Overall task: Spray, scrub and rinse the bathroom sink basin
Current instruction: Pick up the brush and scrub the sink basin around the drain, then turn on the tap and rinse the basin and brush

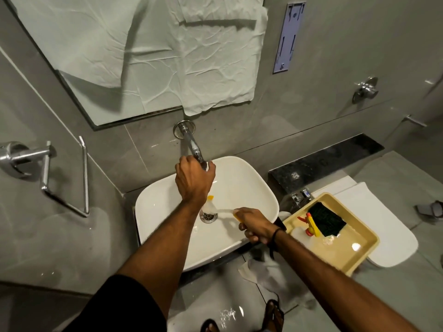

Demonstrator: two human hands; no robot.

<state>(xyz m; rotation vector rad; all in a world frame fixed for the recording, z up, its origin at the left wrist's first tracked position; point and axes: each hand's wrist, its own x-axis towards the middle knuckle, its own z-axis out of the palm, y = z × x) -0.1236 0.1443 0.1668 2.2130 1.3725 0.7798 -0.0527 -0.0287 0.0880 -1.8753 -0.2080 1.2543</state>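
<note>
A white sink basin (242, 188) stands below a chrome wall tap (191, 144), with a metal drain (208, 216) at its bottom. My left hand (193, 179) is closed around the tap's end above the basin. My right hand (255, 226) grips the handle of a brush (215, 207) with a pale head and yellow parts, held over the drain. The brush handle is mostly hidden in my fist.
A beige tray (359, 255) sits on the white toilet lid (393, 221) to the right, holding a spray bottle (309, 226) with a yellow and orange nozzle and a dark scrub pad (327, 219). A chrome towel holder (48, 173) hangs on the left wall. The floor below is wet.
</note>
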